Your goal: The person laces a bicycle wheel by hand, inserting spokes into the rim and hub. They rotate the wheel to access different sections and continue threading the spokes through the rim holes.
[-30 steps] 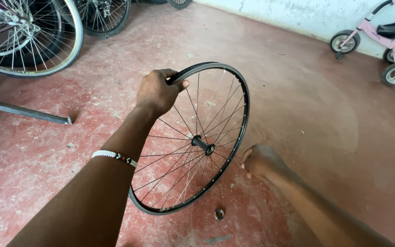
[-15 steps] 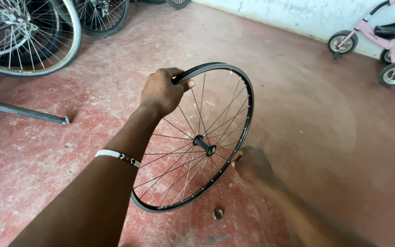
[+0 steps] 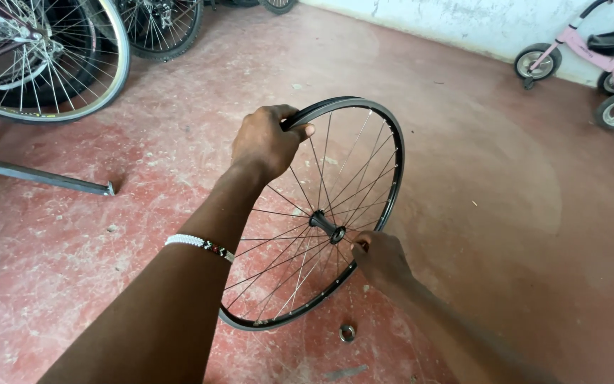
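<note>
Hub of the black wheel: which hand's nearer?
Right. The right hand has its fingers at the hub; the left hand grips the top of the rim, well above the hub.

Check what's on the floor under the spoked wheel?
A small metal nut lies on the red floor just below the wheel. The arm covers the floor beneath the rim's left part.

Bicycle wheel (image 3: 37, 64) cut off at left edge, pink tricycle (image 3: 591, 53) cropped at right, rim (image 3: 385, 135) top hidden under left hand (image 3: 268, 142)
</note>
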